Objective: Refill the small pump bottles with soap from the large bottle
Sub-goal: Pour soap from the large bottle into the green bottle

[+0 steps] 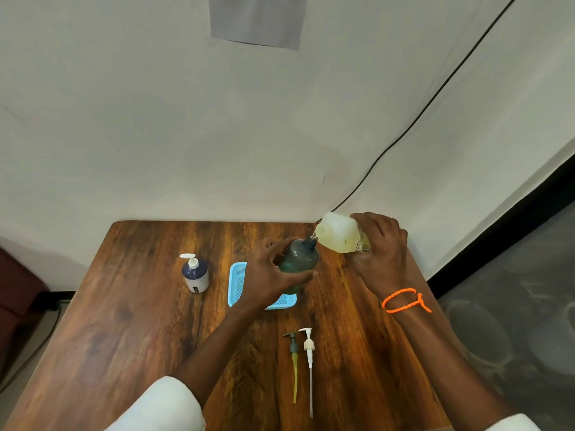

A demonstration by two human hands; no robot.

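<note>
1. A person works at a wooden table (140, 321), seen from above; clock directions are read from the table's centre, with 12 o'clock at the far wall.
2. The left hand (267, 272) curls its fingers and thumb around a dark green small bottle (299, 262), holding it just above the table at about 1 o'clock, its open neck pointing up and to the right.
3. The right hand (381, 253) grips the large pale yellow soap bottle (339, 236) at about 2 o'clock, tipped on its side so its mouth sits against the green bottle's neck.
4. The two bottles touch at their openings, between the two hands; whether soap is flowing cannot be told.
5. A light blue mesh tray (238, 283) lies at 12 o'clock, partly hidden under the left hand.
6. A second small bottle, navy and white with its white pump fitted (195, 275), stands upright at 10 o'clock, well apart from both hands.
7. Two loose pumps lie side by side at 5 o'clock: a green pump with a yellowish tube (293, 362) and a white pump with a clear tube (309, 365).
8. Count: two small bottles, one large bottle, two loose pumps, one tray.
9. An orange beaded bracelet (404, 300) circles the right wrist.
</note>
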